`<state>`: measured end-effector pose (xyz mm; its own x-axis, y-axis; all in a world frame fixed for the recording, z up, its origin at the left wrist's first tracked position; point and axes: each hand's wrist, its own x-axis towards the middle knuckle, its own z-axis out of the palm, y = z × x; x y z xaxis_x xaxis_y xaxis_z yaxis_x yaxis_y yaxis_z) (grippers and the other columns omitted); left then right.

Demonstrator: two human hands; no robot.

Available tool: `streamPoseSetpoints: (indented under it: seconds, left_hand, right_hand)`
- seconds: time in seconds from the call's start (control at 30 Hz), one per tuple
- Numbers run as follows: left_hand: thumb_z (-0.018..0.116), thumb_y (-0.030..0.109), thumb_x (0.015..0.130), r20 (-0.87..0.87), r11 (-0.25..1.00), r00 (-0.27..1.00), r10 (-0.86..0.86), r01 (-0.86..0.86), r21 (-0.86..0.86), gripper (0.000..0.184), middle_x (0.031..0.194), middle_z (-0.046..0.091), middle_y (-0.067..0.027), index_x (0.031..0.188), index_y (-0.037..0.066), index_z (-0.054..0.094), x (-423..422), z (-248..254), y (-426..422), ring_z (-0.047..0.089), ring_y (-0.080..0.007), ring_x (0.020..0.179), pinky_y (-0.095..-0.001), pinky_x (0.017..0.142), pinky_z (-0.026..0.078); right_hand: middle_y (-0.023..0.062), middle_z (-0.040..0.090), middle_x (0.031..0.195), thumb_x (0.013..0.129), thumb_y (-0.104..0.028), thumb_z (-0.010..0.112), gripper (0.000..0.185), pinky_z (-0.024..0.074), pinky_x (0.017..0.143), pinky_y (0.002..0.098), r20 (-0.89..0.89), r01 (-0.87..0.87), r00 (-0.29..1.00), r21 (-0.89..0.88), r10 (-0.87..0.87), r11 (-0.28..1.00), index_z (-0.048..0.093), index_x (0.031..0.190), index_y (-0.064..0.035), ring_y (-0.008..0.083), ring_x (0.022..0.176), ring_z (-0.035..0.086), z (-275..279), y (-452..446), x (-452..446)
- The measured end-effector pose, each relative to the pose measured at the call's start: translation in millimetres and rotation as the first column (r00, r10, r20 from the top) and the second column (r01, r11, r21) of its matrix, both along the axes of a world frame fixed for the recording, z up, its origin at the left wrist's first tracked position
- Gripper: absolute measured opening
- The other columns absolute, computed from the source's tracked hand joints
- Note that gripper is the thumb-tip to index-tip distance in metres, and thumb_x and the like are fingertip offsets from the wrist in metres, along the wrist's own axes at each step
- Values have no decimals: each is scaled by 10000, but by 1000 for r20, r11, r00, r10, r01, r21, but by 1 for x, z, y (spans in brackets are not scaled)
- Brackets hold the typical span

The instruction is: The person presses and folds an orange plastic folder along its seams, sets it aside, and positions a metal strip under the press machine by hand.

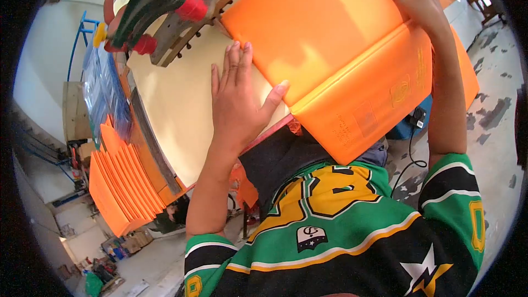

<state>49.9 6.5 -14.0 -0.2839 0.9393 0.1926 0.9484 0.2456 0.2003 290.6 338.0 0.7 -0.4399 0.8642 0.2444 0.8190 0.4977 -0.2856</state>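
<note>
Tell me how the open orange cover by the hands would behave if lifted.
The orange cover would probably fold at its spine, marked by creases between the panels. Each panel looks fairly stiff, its edges running straight. The glossy sheen suggests it may be a little slippery.

cover lettering [345, 131]: too small to read | green machine [144, 19]: top cut off | jersey [335, 225]: bottom cut off
</note>
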Motion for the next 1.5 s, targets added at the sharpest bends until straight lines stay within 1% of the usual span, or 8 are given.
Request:
streamPoseSetpoints:
  seconds: [0.1,0.23,0.77,0.93,1.07,1.13,1.3,1.5]
  left_hand:
    - [697,525,939,43,1000,999,11,-9,-29,915,1632,363,-277,1591,-7,340,2,4,2,317,-387,1549,-612,1249,189]
    - [717,487,931,55,999,998,7,-5,-32,906,1633,359,-273,1593,3,333,0,5,2,314,-385,1550,-620,1248,186]
    - [691,512,948,55,1000,998,26,-25,-9,886,1626,369,-281,1574,-21,360,3,3,2,317,-400,1546,-617,1249,189]
    - [686,443,959,82,998,995,52,-55,30,829,1648,357,-252,1590,15,361,10,1,-1,335,-406,1537,-605,1249,204]
    - [669,464,966,56,996,995,85,-87,28,850,1643,348,-277,1579,-34,354,15,0,0,317,-412,1545,-605,1249,202]
    - [655,487,970,48,991,991,123,-125,43,866,1641,346,-284,1570,-58,350,21,0,2,312,-414,1547,-605,1250,200]
    - [624,562,972,21,976,980,196,-197,94,919,1637,341,-296,1549,-98,350,32,-5,6,296,-421,1551,-605,1253,193]
    - [628,619,946,97,969,979,179,-193,157,969,1631,354,-289,1549,-91,361,30,-8,2,295,-400,1556,-594,1268,161]
  right_hand:
    - [90,653,630,965,-534,645,617,487,600,419,-118,-30,993,-228,3,973,693,760,46,252,600,620,19,5,0]
    - [11,531,584,1012,-506,611,583,390,514,355,-163,-81,986,-374,20,924,676,720,-5,125,551,503,23,10,8]
    - [40,517,537,1025,-443,599,555,411,503,355,-230,-109,973,-421,10,901,617,679,-9,146,513,528,18,0,11]
    - [219,693,816,979,-402,590,484,532,778,444,-144,34,987,-210,-66,977,703,880,58,309,834,690,34,-36,2]
    - [241,703,1008,965,-461,676,494,524,905,491,-177,-52,983,8,53,999,634,1147,-4,415,1026,670,-20,-3,5]
    - [223,706,1050,964,-300,688,342,524,925,492,36,-76,997,457,67,886,647,1113,6,411,1042,666,-13,-30,-7]
    - [209,693,1259,924,-119,657,238,506,1047,467,-236,-666,696,141,678,732,703,1119,10,396,1181,643,2,-95,-68]
    - [153,457,1610,1075,-305,507,521,281,1258,511,57,-877,481,46,875,479,496,1526,-46,329,1520,377,-12,-113,-141]
